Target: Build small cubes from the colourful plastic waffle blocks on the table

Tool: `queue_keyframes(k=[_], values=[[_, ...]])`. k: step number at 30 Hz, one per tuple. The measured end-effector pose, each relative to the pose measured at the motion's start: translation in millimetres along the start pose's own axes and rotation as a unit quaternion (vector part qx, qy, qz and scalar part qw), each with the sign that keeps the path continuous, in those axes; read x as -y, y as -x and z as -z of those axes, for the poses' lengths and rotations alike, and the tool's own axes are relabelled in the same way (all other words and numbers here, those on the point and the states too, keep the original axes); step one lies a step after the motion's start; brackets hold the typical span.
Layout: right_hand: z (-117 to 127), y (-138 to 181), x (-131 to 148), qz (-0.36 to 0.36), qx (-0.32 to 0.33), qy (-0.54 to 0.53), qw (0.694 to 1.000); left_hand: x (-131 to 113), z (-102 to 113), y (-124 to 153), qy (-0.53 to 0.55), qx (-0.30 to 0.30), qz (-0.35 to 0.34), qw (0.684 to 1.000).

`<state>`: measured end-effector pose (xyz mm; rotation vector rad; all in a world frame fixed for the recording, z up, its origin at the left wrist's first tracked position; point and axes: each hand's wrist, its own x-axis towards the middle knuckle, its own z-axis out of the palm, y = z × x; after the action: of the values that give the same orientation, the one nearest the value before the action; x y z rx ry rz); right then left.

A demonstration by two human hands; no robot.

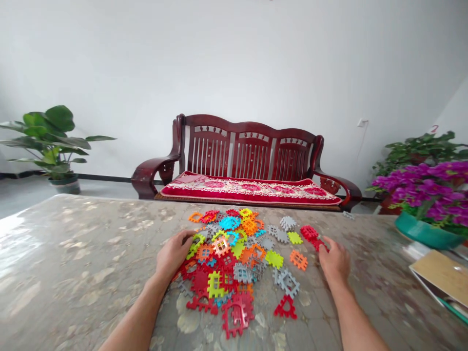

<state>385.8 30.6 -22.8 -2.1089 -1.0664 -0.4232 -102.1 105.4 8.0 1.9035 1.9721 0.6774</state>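
Where the patterned tabletop (91, 263) comes closest, a red piece with an arched opening (225, 321) lies at the front of a pile of toothed plastic pieces (200, 281), and a red triangle (285, 312) sits apart to its right. Behind the triangle are a grey piece with an opening (281, 280) and, farther back, an orange window piece (299, 260). The pile spreads between both hands, mixing red, grey, orange, lime and blue. The left hand (174, 253) rests against its left edge, fingers bent over beside a lime piece (192, 249); whether they grip anything, I cannot tell. The right hand (335, 261) is at the right, its thumb and forefinger at the end of some red pieces (309, 233); I cannot tell if they pinch them. Beyond the right hand, purple flowers (424, 187) stand in a teal pot (426, 231). Past the table, a dark wooden bench (234, 127) carries a red patterned cover (252, 187), with a leafy plant (60, 119) to the left and a white wall (234, 58) behind.
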Motion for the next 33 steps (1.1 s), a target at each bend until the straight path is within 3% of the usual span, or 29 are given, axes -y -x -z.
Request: queue_keyframes(k=[3, 6, 10, 14, 18, 22, 28, 33], values=[[2, 4, 19, 0.072, -0.034, -0.101, 0.992, 0, -1, 0, 0.006, 0.0, -0.003, 1.0], [5, 16, 50, 0.148, -0.009, -0.203, 0.968, 1, -1, -1, 0.01, 0.001, -0.002, 1.0], [17, 45, 100, 0.246, 0.104, -0.264, 0.927, 0, -2, 0, 0.009, 0.005, -0.002, 1.0], [38, 79, 147, 0.385, 0.26, -0.254, 0.848, -1, -2, 0, 0.008, 0.005, 0.001, 1.0], [49, 101, 172, 0.461, 0.322, -0.225, 0.796, -1, -2, 0, 0.014, 0.006, 0.0, 1.0], [45, 104, 173, 0.461, 0.326, -0.227, 0.793, 1, -3, -1, 0.016, 0.011, 0.0, 1.0], [45, 100, 168, 0.446, 0.285, -0.24, 0.814, 3, -6, -1, 0.022, 0.0, -0.007, 1.0], [54, 112, 181, 0.453, 0.318, -0.234, 0.799, 1, -5, -1, 0.018, 0.006, -0.005, 1.0]])
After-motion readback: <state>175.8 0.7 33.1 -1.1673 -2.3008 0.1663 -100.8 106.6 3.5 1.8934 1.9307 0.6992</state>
